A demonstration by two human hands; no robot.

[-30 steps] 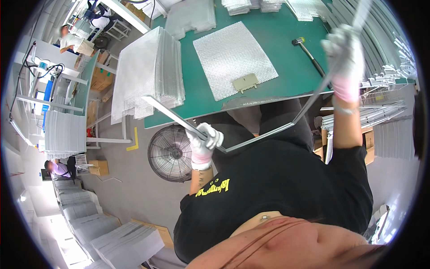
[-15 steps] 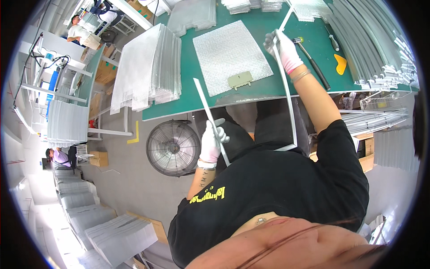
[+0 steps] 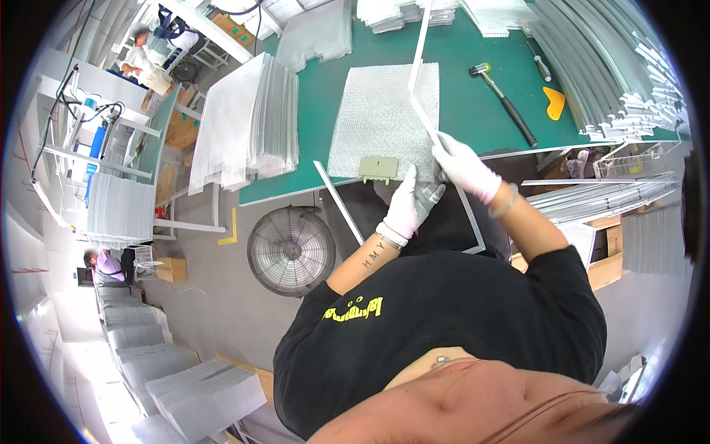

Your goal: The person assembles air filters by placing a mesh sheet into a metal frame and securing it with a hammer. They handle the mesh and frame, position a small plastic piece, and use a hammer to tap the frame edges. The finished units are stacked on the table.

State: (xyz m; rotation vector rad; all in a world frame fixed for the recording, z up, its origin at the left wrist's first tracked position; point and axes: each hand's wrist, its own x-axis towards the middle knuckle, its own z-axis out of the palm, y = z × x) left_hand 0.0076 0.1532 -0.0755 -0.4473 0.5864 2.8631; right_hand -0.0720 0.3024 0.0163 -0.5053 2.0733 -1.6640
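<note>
A thin pale strip frame (image 3: 424,112) has one long side crossing the right edge of a silvery mesh sheet (image 3: 381,111). My gloved right hand (image 3: 466,170) is closed around that side near the sheet's lower right corner. Its other side slants free at lower left, and a bottom corner rests near my lap. At the sheet's near edge is my gloved left hand (image 3: 414,206), thumb up over the edge and fingers bent; it seems to pinch the sheet, though the contact is partly hidden. Left of that thumb, a grey-green notched plate (image 3: 379,169) lies on the sheet.
On the green table (image 3: 462,100) lie a hammer (image 3: 506,107), a screwdriver (image 3: 542,65) and a yellow scraper (image 3: 553,103). Stacked mesh sheets (image 3: 244,122) stand left, bundled strips (image 3: 599,66) right. A floor fan (image 3: 292,250) stands below the table. Two people are further off at left.
My left hand has let go of the frame's left side and moved right to the sheet's near edge. My right hand has slid down the frame toward me. The sheet has turned and come nearer.
</note>
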